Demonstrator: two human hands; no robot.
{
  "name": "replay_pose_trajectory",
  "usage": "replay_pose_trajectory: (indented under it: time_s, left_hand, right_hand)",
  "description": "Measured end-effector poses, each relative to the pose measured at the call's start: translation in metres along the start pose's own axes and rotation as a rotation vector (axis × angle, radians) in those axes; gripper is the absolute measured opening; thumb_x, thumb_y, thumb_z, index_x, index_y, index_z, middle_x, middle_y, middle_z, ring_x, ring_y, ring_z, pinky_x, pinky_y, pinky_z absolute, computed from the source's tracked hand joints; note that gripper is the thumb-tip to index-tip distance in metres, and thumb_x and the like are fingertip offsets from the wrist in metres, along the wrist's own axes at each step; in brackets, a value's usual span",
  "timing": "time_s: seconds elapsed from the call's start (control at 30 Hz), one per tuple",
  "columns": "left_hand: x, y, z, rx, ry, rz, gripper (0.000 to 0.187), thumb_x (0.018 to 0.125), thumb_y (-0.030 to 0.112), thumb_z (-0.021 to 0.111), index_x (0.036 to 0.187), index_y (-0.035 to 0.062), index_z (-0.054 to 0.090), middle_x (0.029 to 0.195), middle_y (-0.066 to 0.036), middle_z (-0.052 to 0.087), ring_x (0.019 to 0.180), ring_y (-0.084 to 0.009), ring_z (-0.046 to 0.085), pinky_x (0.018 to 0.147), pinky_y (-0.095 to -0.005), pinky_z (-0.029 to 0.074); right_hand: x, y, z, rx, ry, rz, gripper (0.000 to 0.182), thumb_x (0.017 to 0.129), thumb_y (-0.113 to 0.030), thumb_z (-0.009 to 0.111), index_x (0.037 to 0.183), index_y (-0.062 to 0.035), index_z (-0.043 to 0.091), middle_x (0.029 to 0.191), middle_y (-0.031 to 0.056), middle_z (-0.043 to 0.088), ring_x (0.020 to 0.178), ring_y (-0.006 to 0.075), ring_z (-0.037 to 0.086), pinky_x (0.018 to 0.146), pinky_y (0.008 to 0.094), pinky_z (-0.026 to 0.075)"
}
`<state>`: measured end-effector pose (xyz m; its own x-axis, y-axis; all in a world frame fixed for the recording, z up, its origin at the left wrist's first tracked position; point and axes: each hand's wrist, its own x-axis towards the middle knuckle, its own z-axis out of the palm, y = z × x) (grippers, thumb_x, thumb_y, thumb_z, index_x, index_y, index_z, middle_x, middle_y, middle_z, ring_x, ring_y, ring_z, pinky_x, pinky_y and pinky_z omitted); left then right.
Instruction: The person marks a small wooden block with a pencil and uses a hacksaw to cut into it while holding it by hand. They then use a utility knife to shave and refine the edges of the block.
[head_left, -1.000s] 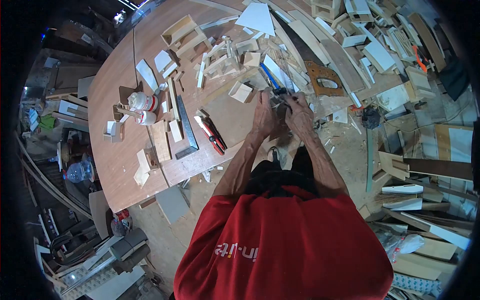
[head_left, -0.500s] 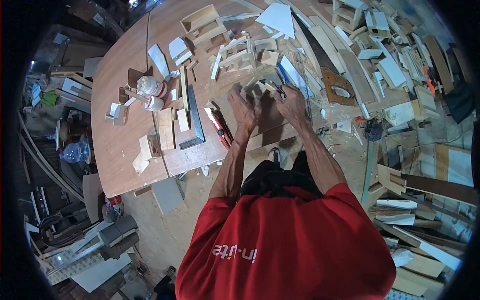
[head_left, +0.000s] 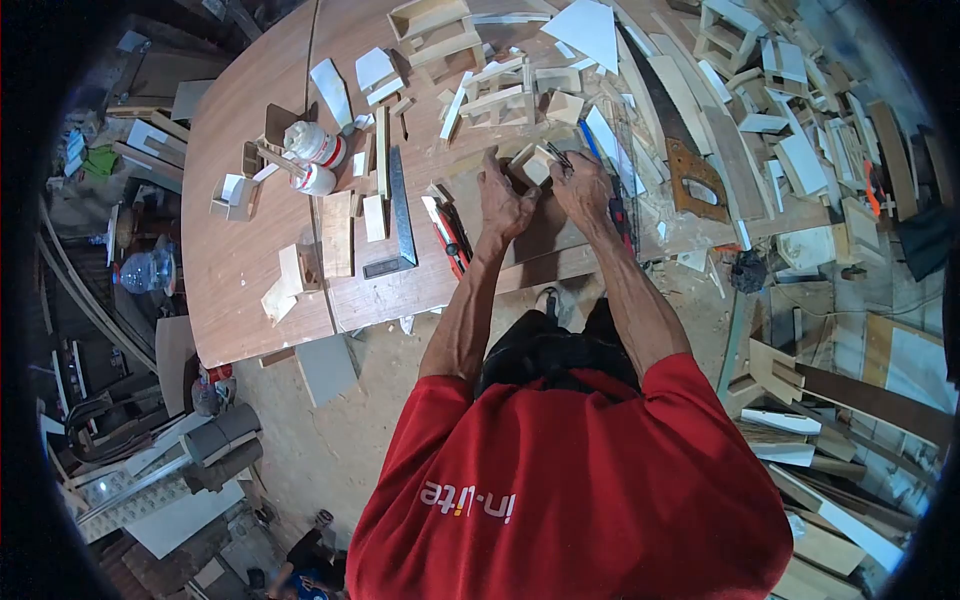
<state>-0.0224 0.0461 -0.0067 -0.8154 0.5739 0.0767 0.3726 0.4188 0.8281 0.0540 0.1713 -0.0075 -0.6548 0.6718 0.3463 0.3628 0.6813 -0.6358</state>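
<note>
Near the table's front edge, my left hand (head_left: 508, 200) grips the left side of a small wooden box piece (head_left: 535, 163). My right hand (head_left: 583, 187) is at the piece's right side, its fingers pinched round a thin dark tool (head_left: 558, 154) like a pencil or pen. Both hands rest over a flat board (head_left: 540, 225). Left of my left hand lie a red and black cutter (head_left: 450, 238) and a metal try square (head_left: 403, 215). A blue pen-like stick (head_left: 589, 139) lies just beyond my right hand.
White glue bottles (head_left: 315, 160) stand on the wooden table (head_left: 235, 290) at the left. A handsaw (head_left: 697, 180) lies at the right, near heaped wood offcuts (head_left: 790, 110). Small wooden frames (head_left: 495, 95) sit beyond my hands. Part of another person (head_left: 308, 570) shows at the bottom left.
The view has shifted, so the table's contents appear slightly to the right and higher. The box piece between my hands is tilted up and shows more clearly now.
</note>
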Motion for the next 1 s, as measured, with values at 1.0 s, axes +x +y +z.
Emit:
replay_pose_trajectory:
  time_s: [1.0]
  left_hand:
    - [0.0022,-0.0045,0.0033,-0.013,0.024,0.024,0.088,0.064,0.010,0.073,0.136,-0.0032,0.023,0.114,-0.025,0.055,0.105,-0.0419,0.048,0.093,-0.0486,0.041]
  right_hand:
    - [0.0007,-0.0020,0.0090,-0.022,0.029,-0.003,0.020,0.075,-0.023,0.066,0.079,-0.0034,0.064,0.080,0.0141,0.061,0.075,0.0351,0.060,0.068,0.0426,0.049]
